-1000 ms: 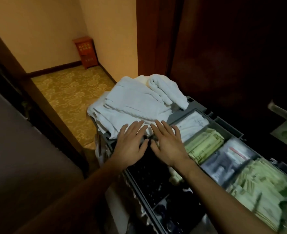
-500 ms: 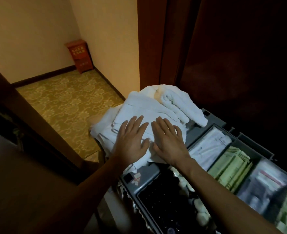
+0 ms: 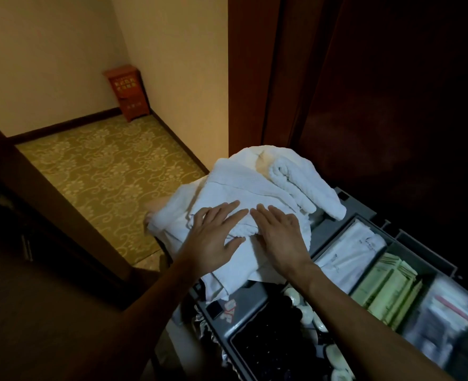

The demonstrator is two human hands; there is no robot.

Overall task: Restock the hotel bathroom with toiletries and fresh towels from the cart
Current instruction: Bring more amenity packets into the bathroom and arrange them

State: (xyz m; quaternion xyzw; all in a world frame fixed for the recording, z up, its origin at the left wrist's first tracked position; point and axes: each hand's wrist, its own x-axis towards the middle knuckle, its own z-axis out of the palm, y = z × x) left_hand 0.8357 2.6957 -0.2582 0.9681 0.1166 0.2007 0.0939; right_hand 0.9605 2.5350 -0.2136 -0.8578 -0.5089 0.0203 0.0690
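both hands, left hand and right hand, lie flat on the towel stack, fingers straight and slightly spread, clamping nothing. this probably steadies the stack on the cart before lifting.

Cream walls, patterned yellow carpet, small red cabinet, dark wooden door.

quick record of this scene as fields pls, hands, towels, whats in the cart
cart: grey, with compartments
towel pile: white, folded, at the far end of the cart
rolled towel: on the pile, beyond the right hand
left hand: flat on the towel pile, fingers straight
right hand: flat on the pile, beside the left hand
white packets: compartment nearest the towel pile
green packets: next compartment along
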